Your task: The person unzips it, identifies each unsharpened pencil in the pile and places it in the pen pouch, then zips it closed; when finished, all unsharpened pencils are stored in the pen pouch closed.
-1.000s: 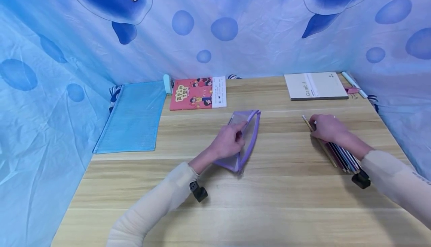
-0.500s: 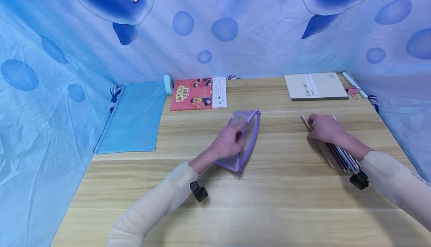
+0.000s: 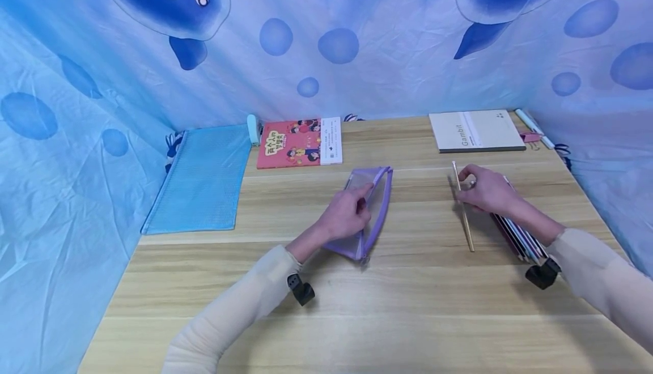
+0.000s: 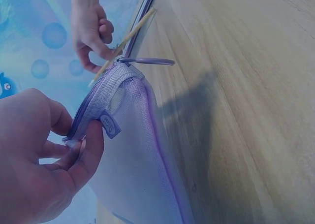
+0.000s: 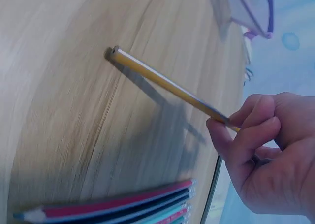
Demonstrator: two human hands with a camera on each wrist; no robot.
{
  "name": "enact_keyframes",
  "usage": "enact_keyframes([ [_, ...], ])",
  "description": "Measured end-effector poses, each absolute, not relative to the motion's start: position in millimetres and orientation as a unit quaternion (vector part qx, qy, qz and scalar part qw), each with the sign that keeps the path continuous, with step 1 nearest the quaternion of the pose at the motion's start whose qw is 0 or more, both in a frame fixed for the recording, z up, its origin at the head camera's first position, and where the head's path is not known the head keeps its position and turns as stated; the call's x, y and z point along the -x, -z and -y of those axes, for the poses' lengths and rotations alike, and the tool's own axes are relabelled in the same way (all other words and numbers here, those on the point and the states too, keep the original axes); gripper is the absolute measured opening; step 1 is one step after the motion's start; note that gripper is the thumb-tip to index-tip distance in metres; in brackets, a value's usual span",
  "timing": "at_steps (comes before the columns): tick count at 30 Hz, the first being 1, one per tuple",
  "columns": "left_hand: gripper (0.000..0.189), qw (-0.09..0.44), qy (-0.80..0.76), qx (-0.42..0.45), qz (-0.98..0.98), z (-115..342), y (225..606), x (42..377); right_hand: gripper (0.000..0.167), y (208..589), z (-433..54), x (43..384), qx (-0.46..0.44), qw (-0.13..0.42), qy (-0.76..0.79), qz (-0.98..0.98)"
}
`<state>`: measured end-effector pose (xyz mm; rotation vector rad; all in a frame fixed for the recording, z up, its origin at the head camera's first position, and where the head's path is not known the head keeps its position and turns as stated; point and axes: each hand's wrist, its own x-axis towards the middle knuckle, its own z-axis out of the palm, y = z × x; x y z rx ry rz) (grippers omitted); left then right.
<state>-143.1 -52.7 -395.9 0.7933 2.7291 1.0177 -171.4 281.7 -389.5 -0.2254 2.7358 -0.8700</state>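
My left hand (image 3: 348,214) pinches the zipped edge of a translucent mesh pouch (image 4: 133,155) with purple trim. The pouch's mouth gapes toward the right in the head view, and a ring pull hangs from one end of its zip. To the right, my right hand (image 3: 487,190) holds a yellow pencil (image 5: 162,81) between thumb and fingers. One end of that pencil slants down close over the wood in the right wrist view. Several coloured pencils (image 5: 118,204) lie side by side on the table, partly under the right wrist in the head view.
A blue mesh folder (image 3: 204,181) lies at the left, beside a red-and-white book (image 3: 291,144). At the back right are a pale notebook (image 3: 476,130), a light-blue stick-like item (image 3: 535,127) and a pink clip (image 3: 532,137). A printed blue curtain (image 3: 388,68) borders the table.
My right hand has drawn the yellow pencil away from the bundle, leftward and upright in the head view. The left hand and pouch stay put.
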Motion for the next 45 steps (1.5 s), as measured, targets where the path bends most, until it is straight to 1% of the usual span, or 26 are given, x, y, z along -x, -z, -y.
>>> enact_keyframes([
  [5, 0.064, 0.059, -0.344, -0.262, -0.900, 52.6, 396.7, 143.5, 0.041, 385.5, -273.5, 168.5, 0.059, 0.148, 0.385, -0.909],
  [11, 0.062, 0.052, -0.341, -0.263, -0.901, 52.0, 396.2, 142.9, 0.044, 381.1, -260.6, 166.0, 0.041, 0.185, 0.496, -0.847],
  [15, 0.061, 0.050, -0.340, -0.264, -0.901, 51.8, 395.5, 142.8, 0.047, 378.7, -251.8, 164.3, 0.034, 0.194, 0.529, -0.826],
  [20, 0.062, 0.063, -0.343, -0.257, -0.901, 51.7, 395.0, 142.3, 0.053, 377.1, -240.4, 163.5, 0.027, 0.205, 0.546, -0.811],
  [25, 0.064, 0.070, -0.350, -0.255, -0.899, 52.2, 394.8, 142.4, 0.047, 374.0, -227.2, 162.7, 0.010, 0.211, 0.570, -0.794],
  [35, 0.063, 0.054, -0.342, -0.267, -0.899, 51.6, 394.5, 143.4, 0.025, 372.2, -200.5, 162.8, -0.021, 0.199, 0.681, -0.704],
  [45, 0.060, 0.045, -0.334, -0.273, -0.901, 51.2, 393.8, 144.1, 0.021, 378.9, -170.5, 163.9, -0.034, 0.199, 0.713, -0.672],
])
